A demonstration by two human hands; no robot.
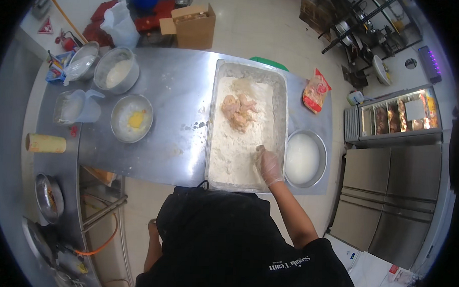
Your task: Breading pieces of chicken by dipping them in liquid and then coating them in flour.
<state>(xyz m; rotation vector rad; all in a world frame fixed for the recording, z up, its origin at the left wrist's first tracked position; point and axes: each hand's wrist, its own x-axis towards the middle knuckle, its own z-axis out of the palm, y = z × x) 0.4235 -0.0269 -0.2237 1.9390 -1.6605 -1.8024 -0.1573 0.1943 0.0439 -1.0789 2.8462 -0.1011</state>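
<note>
My right hand (270,167), in a clear plastic glove, is down in the white flour (234,161) at the near right of a deep metal tray (284,115). Its fingers look curled and are coated with flour; how much they hold is hidden. Farther off in the same tray, pieces of raw chicken (238,112) lie in a heap on the flour, apart from my hand. A round metal pan of whitish liquid (303,158) stands against the tray's right side. My left arm (154,244) hangs beside my body, away from the table, and its fingers cannot be made out.
Left on the steel table (175,91) are a metal bowl with something yellow (136,120), a tub of pale powder (118,71) and a plastic jug (85,107). A red package (316,92) lies at the far right. Behind stands a cardboard box (194,28); steel cabinets (384,194) line the right.
</note>
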